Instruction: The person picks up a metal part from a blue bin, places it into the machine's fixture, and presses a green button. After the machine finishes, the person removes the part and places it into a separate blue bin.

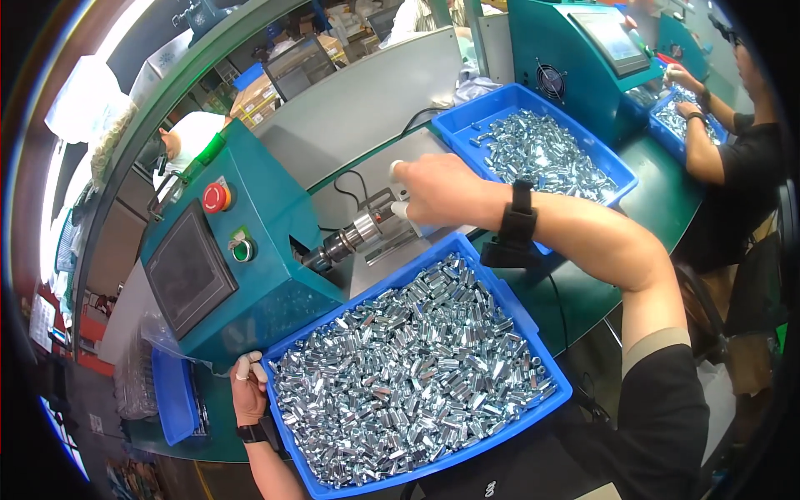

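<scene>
Green bench [583, 283] between blue trays [462, 129] (left hand [248, 393] at nearer rim [512, 307]).

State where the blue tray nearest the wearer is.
In the head view, this blue tray, heaped with metal pieces, sits at lower centre, lower right of the nearer teal machine, the left hand at its left rim.

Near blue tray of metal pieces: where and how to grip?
The near blue tray likely grips best by its left and right rims, one hand each, from outside: metal pieces fill the inside, while the rim stands exposed. The left hand is at the far-left corner.
</scene>
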The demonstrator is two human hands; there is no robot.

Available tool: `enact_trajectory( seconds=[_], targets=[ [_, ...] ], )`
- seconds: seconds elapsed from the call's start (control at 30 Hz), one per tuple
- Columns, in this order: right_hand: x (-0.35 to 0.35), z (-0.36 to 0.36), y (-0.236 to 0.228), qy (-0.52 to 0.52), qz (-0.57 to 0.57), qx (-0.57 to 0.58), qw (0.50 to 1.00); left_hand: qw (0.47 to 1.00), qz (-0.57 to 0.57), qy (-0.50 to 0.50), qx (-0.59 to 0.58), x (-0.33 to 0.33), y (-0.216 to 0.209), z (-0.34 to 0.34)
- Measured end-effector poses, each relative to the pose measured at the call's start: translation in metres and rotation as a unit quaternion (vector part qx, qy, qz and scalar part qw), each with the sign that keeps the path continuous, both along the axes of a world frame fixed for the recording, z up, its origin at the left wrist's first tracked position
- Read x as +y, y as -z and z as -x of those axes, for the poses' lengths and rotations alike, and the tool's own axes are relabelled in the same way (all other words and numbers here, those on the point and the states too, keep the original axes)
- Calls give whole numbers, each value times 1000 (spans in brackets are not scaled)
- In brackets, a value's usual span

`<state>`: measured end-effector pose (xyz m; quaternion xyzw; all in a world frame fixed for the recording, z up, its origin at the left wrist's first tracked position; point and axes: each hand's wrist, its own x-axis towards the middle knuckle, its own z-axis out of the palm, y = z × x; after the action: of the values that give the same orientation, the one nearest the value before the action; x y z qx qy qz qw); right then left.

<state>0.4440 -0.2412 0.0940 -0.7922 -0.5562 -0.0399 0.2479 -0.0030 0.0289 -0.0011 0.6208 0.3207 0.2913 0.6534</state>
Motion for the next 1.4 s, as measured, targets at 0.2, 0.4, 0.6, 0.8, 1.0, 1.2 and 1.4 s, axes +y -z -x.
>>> enact_trajectory(
  seconds=[0.2,0.4,0.6,0.8,1.0,1.2,1.4],
  targets=[
    [-5,11,-20,21,61,-88,994,1000,-4,10,0,-3,3,-4],
    [-56,-66,-6,160,84,-103,978,1000,-13,-1,0,0,4,-1],
    [-124,-82,0,142,-114,-183,966,1000,-2,11,1,3,1,-3],
    [-86,10,21,-283,12,-82,956,1000,-10,-6,0,4,7,2],
    [-79,35,25,-277,120,-202,932,1000,-9,-4,10,-5,3,-2],
    [-76,41,15,-284,152,-238,916,1000,-10,9,1,1,2,0],
    [-49,18,-2,-171,-113,85,975,1000,-14,10,5,2,2,5]
  ],
)
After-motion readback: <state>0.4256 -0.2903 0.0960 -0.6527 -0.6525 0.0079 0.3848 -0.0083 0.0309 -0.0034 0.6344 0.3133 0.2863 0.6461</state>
